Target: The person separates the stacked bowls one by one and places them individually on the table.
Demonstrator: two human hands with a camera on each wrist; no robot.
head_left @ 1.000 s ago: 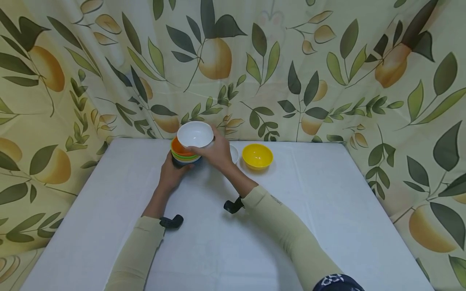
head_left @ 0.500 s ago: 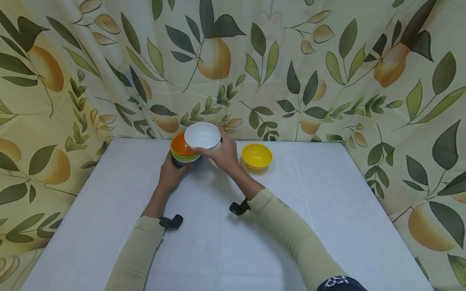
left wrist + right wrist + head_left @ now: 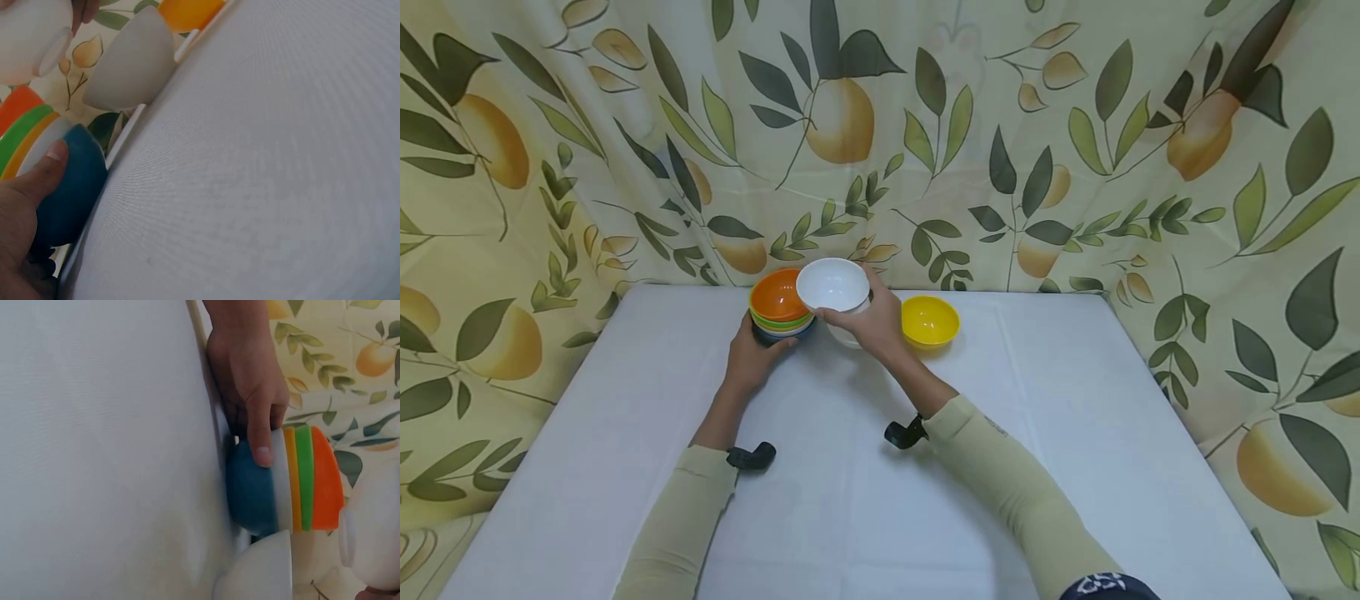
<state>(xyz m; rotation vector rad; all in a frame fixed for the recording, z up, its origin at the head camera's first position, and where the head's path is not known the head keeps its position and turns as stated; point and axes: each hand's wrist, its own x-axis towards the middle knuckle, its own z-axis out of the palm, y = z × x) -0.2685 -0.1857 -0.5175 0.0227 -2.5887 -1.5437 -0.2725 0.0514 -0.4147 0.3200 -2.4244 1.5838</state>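
A white tablecloth (image 3: 1060, 433) covers the table, with a leaf-and-fruit curtain (image 3: 1075, 142) behind. The right hand (image 3: 874, 323) grasps a white bowl (image 3: 832, 284), mouth up, above a second white bowl (image 3: 848, 332). The left hand (image 3: 751, 357) grips the stack of bowls (image 3: 780, 306) (orange on top). A yellow bowl (image 3: 930, 321) sits to the right.

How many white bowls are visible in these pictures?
3: one white bowl in the right hand, a second bowl on the table near it, a third bowl low in the stack. Others may hide inside.
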